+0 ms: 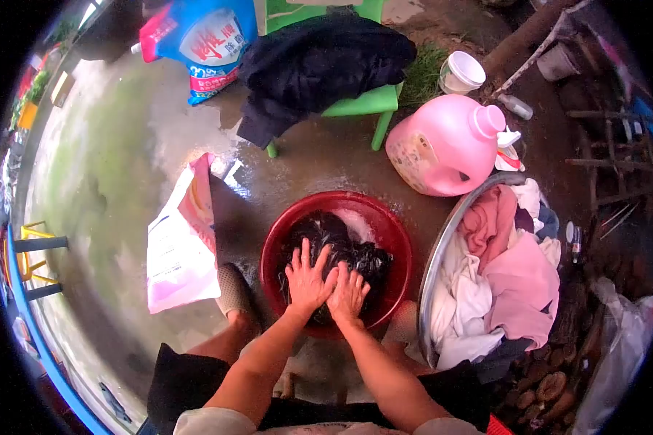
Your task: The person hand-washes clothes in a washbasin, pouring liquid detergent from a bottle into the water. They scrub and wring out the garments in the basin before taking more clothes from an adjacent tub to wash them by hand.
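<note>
A red plastic basin (pixel 272 243) stands on the wet ground between my feet. Dark wet cloth (pixel 325 228) lies in it, with white suds (pixel 357 225) at its upper right side. My left hand (pixel 310 279) presses on the cloth with its fingers spread. Beside it my right hand (pixel 347 291) rests on the same cloth, fingers stretched out, the two thumbs close together. Neither hand is wrapped round anything. What lies under the palms is hidden.
Right of the basin, a large metal basin (pixel 426 319) holds pink and white clothes (pixel 519 283). Beyond it stands a pink jug (pixel 442 145). A green chair (pixel 366 101) bears dark clothing (pixel 326 61). A blue detergent bag (pixel 214 43) and a pink-white packet (pixel 181 250) are on the left.
</note>
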`<state>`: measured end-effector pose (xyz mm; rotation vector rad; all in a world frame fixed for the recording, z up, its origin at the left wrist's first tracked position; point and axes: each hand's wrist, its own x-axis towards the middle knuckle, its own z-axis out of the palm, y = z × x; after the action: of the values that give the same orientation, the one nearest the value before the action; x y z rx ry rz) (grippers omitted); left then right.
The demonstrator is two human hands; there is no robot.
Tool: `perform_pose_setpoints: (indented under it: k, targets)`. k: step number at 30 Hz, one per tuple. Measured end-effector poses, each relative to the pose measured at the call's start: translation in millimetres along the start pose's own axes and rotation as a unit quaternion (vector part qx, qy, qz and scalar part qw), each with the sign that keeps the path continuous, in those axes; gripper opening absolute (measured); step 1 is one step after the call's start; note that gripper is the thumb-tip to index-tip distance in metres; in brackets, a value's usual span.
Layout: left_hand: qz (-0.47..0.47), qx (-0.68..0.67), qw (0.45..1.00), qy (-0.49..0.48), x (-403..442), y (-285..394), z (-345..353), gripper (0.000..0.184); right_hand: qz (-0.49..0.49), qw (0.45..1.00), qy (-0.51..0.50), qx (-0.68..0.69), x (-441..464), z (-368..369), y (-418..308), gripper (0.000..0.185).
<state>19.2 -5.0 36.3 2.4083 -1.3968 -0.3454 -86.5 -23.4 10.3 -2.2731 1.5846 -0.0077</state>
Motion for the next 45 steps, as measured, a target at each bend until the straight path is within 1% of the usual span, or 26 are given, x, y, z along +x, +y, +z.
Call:
perform_pose_setpoints:
  k: [4,5,7,9,10,11,13,14,15,17,18,21,22,23,25,27,29,30,33,34,35,37,40,42,43,45]
  targets:
    - [-0.034,-0.04,0.998,-0.025,44.5,-13.8,28.0,0.048,-0.098,0.995,-0.002,0.032,47.5,-0.2,17.0,0.043]
    - [-0.054,-0.052,0.994,-0.085,60.6,-18.5,31.2,0.045,-0.107,0.992,-0.011,0.063,62.6,-4.3,17.5,0.043]
    - [-0.087,-0.061,0.986,-0.13,83.3,-20.9,39.5,0.043,0.016,0.98,-0.165,0.111,100.6,-20.1,9.8,0.043]
    - [-0.113,-0.067,0.963,-0.233,113.2,-24.2,43.5,0.043,0.067,0.97,-0.217,0.086,137.1,-18.1,13.5,0.048]
    - [-0.15,-0.044,0.956,-0.247,126.8,-15.9,36.3,0.044,0.166,0.937,-0.267,0.149,155.2,-12.8,19.2,0.053]
    - [-0.152,-0.065,0.956,-0.243,134.2,-16.8,32.3,0.044,0.151,0.864,-0.329,0.349,173.9,26.4,52.3,0.049]
    - [-0.16,-0.11,0.952,-0.235,144.1,-20.8,27.0,0.044,0.169,0.845,-0.165,0.479,163.7,-39.2,31.0,0.04]
    - [-0.148,-0.152,0.96,-0.184,141.4,-13.2,12.5,0.042,0.197,0.789,-0.115,0.57,156.5,-55.6,27.4,0.034]
    - [-0.114,-0.148,0.968,-0.17,137.4,0.4,-6.2,0.041,0.172,0.713,-0.073,0.676,153.4,-33.5,41.8,0.035]
    - [-0.056,-0.144,0.977,-0.147,118.9,31.5,-38.0,0.039,0.287,0.558,-0.147,0.764,135.7,-47.5,62.2,0.038]
    - [0.034,-0.136,0.979,-0.15,100.7,40.1,-42.7,0.037,0.281,0.556,-0.179,0.762,127.5,-58.2,67.5,0.043]
    - [0.25,-0.099,0.948,-0.171,52.5,59.6,-67.1,0.033,0.161,0.701,-0.022,0.694,113.0,-19.2,68.2,0.046]
    - [0.262,-0.082,0.948,-0.161,42.0,57.3,-67.6,0.029,-0.017,0.848,0.045,0.528,103.3,-18.7,67.2,0.051]
    - [0.197,-0.083,0.968,-0.129,38.3,52.5,-66.3,0.027,-0.044,0.932,0.085,0.349,79.9,-16.9,66.0,0.053]
    - [0.063,-0.084,0.992,-0.064,34.7,35.3,-57.1,0.026,0.077,0.984,-0.053,0.149,37.9,-27.9,31.3,0.057]
    - [0.061,-0.033,0.997,0.041,10.0,10.4,-21.4,0.044,-0.025,0.996,0.074,-0.032,1.0,-13.2,9.3,0.071]
    - [0.021,0.012,1.0,-0.017,-14.9,1.1,-7.3,0.05,-0.005,1.0,0.002,-0.017,-7.5,3.5,8.3,0.058]
    - [0.043,0.014,0.999,0.02,-14.9,-0.9,-0.1,0.051,-0.019,1.0,-0.002,-0.017,-2.6,14.1,16.2,0.057]
    - [0.004,-0.047,0.999,0.024,13.0,-20.5,43.2,0.051,-0.064,0.996,-0.053,0.017,32.0,4.4,31.6,0.049]
    - [0.008,-0.045,0.997,0.067,33.8,-21.3,52.9,0.045,-0.091,0.995,0.027,0.016,48.1,0.0,27.4,0.038]
    - [-0.017,-0.059,0.995,0.083,50.5,-21.5,60.6,0.035,-0.051,0.997,-0.028,0.055,65.6,-6.2,26.1,0.028]
    - [-0.037,-0.065,0.995,0.072,80.1,-30.9,70.3,0.029,-0.014,0.99,-0.089,0.105,93.3,-18.0,21.2,0.028]
    - [-0.142,-0.055,0.977,-0.152,121.9,-26.6,58.6,0.036,0.01,0.986,-0.121,0.115,132.8,-3.1,36.5,0.032]
    - [-0.189,-0.028,0.963,-0.192,135.4,-11.0,51.1,0.04,0.063,0.975,-0.18,0.117,160.9,30.7,61.8,0.034]
    - [-0.211,-0.014,0.955,-0.209,141.5,-7.7,49.9,0.043,0.098,0.965,-0.229,0.077,171.2,5.5,48.5,0.027]
    - [-0.2,-0.135,0.944,-0.224,143.1,-30.6,55.6,0.051,0.081,0.952,-0.129,0.265,163.2,-53.7,20.8,0.022]
